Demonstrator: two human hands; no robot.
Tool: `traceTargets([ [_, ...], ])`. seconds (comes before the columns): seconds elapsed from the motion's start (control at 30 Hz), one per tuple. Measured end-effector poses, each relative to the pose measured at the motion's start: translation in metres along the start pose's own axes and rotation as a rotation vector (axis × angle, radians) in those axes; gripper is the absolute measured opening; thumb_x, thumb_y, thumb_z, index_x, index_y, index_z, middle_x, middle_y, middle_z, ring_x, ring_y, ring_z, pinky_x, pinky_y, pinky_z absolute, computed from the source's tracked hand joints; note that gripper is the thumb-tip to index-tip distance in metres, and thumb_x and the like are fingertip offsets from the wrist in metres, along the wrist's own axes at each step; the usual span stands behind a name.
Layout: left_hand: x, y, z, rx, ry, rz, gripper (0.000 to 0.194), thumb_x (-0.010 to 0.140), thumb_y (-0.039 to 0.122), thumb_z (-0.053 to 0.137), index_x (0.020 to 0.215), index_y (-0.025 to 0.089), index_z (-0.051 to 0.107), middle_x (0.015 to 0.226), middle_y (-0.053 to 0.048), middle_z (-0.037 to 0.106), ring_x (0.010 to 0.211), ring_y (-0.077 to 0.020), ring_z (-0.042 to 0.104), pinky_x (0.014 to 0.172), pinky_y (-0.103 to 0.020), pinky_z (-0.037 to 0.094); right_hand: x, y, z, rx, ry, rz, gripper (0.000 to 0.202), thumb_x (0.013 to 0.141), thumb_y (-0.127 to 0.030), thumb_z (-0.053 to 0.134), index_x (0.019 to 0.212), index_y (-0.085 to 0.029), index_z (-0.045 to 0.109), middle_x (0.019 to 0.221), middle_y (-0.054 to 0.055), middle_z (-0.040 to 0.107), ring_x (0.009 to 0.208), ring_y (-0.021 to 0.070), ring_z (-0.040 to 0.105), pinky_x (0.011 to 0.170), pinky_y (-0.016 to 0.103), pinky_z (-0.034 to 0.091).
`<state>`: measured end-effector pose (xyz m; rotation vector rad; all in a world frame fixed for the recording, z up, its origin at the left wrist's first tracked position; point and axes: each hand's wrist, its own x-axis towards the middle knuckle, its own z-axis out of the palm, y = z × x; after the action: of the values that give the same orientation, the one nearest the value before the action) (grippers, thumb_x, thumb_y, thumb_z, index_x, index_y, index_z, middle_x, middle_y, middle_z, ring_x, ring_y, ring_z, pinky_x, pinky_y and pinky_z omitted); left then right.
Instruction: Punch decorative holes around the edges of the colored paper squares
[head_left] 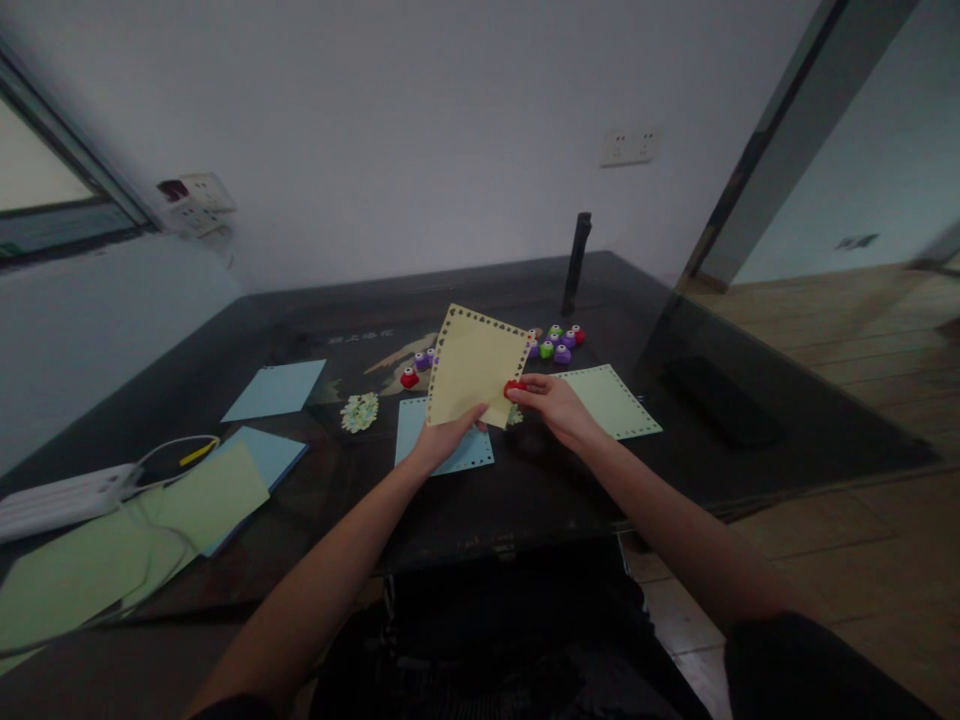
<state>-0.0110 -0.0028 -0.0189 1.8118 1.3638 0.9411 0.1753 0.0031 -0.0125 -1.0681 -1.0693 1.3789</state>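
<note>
The right hand (553, 405) is pinching a small red punch (514, 389) at the yellow sheet's (478, 366) right edge, and the left hand (448, 437) is gripping that sheet low down, thumb on top! The sheet is hovering tilted over the middle of the tabletop (337, 535). A hole-edged blue sheet (409, 432) is lying towards the near edge, and colourful punches (559, 345) are clustering towards the far edge.
</note>
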Motion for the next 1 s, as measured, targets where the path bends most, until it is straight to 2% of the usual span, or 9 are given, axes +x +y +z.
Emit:
traceTargets([
  [0.3,-0.0022,0.0074,-0.0009,0.022,0.001,-0.028,0.031,0.08,0.037,0.05,0.056,0.02,0.062,0.069,-0.003,0.07,0.081,-0.0204,0.064,0.097,-0.034,0.042,0.0012,0.0016,-0.0002,-0.014,0.007,-0.022,0.025,0.058,-0.023,0.078,0.079,-0.018,0.066,0.082,0.004,0.069,0.074,0.0154,0.061,0.077,0.034,0.048],
  [0.63,-0.0003,-0.0006,0.0007,0.012,0.002,0.006,0.033,0.079,0.041,0.05,0.055,0.021,0.062,0.071,-0.004,0.071,0.083,-0.021,0.065,0.095,-0.032,0.042,0.0014,0.0022,-0.0001,0.002,-0.013,-0.044,0.021,0.06,-0.021,0.077,0.078,-0.018,0.066,0.082,0.004,0.068,0.078,0.0157,0.062,0.086,0.037,0.045],
  [1.0,-0.0013,0.002,0.0017,0.002,0.008,0.003,0.028,0.079,0.04,0.052,0.061,0.022,0.064,0.07,-0.003,0.071,0.084,-0.0226,0.065,0.096,-0.034,0.043,0.0023,0.004,-0.0008,-0.007,-0.015,-0.066,0.022,0.059,-0.024,0.077,0.078,-0.019,0.066,0.082,0.004,0.069,0.079,0.0168,0.062,0.087,0.038,0.045],
])
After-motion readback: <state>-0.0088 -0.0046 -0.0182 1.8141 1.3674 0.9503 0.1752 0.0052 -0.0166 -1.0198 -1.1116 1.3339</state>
